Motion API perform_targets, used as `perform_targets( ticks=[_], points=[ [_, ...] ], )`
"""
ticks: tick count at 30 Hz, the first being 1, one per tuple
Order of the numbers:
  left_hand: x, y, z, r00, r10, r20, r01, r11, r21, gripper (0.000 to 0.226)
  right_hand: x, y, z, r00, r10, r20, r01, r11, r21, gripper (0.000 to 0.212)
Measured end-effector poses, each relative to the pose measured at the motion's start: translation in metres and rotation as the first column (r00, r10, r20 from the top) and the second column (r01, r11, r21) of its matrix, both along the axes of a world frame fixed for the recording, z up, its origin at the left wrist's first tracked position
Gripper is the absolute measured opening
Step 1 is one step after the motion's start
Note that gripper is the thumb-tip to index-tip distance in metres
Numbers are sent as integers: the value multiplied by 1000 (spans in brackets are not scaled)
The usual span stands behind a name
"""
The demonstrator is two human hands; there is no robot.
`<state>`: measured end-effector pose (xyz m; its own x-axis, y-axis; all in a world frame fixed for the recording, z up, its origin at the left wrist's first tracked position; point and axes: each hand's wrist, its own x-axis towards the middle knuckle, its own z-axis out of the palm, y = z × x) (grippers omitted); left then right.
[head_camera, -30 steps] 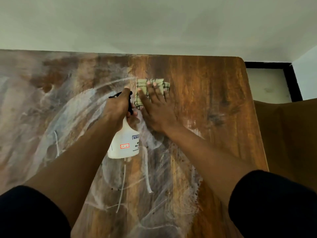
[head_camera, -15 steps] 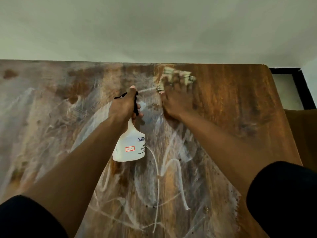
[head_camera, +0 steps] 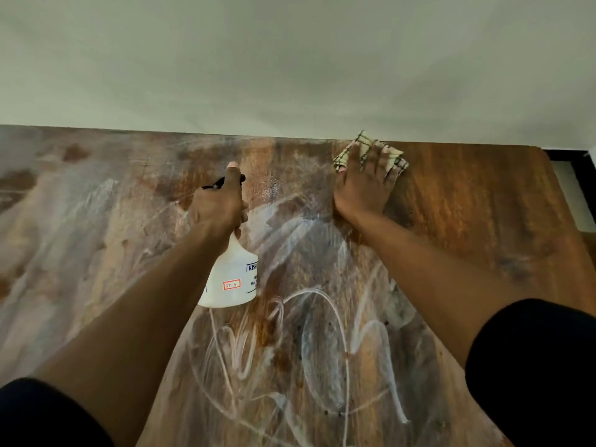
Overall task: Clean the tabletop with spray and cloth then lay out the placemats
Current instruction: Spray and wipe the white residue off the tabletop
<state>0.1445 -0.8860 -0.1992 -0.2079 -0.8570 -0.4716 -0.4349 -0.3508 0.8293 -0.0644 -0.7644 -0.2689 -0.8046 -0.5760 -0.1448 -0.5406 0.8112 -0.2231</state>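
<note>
Bench [head_camera: 467,201] fills the lower part of the head view, brown wood grain, far edge against a pale wall [head_camera: 290,59]. Left and middle of the surface are covered in whitish smears and looping streaks [head_camera: 322,317]; the right strip near the far right corner is bare, darker wood.

Left hand [head_camera: 219,204] is curled round the neck of a white spray bottle [head_camera: 232,279], index finger stretched forward over the black trigger head [head_camera: 222,182]. Bottle hangs base toward the camera, tilted, above the bench; whether it touches the surface can't be told. Label on the bottle has dark print on the right side and a small red-bordered tag reading "SP-4". Nozzle points toward the far edge. A patch of fine white specks [head_camera: 269,191] sits on the wood just right of the nozzle.

Right hand [head_camera: 364,185] lies flat, fingers straight and spread, pressing a folded cloth [head_camera: 364,148] onto the bench right at the far edge, well right of the bottle. Cloth is cream with a dark check pattern; it sticks out past the fingertips and on both sides of the hand. It sits about where the smeared area meets the bare wood.

Both forearms are bare, dark sleeves [head_camera: 541,366] at the bottom corners. A dark-framed opening [head_camera: 577,175] shows past the right end of the bench.
</note>
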Motion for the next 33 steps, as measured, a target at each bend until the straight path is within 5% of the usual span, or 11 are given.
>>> perform_targets(
  ticks=[3,8,10,13,16,25,33],
  points=[
    [7,-9,-2,999,-25,-31,25,1000,12,43,30,-6,-1,957,290,-18,-290,957,4,69],
    [3,-12,-3,993,-70,-93,73,997,34,41,42,-1,-2,697,716,-40,-717,697,-8,64],
    [0,-13,-3,996,-48,-69,51,998,36,39,21,-6,-1,763,643,-58,-641,766,53,63],
    [0,-16,-6,998,-53,-33,54,998,39,43,-11,-18,0,975,223,1,-223,975,21,64],
    [6,-20,-9,987,-145,-62,148,988,36,41,-18,-30,1,998,44,36,-44,999,-6,66],
    [-2,-17,-7,991,-116,-72,119,992,38,45,57,-74,2,856,517,21,-517,856,-14,64],
    [-33,-1,-5,969,-221,-114,229,971,67,45,-37,-2,-2,983,178,54,-177,984,-19,65]
  ],
)
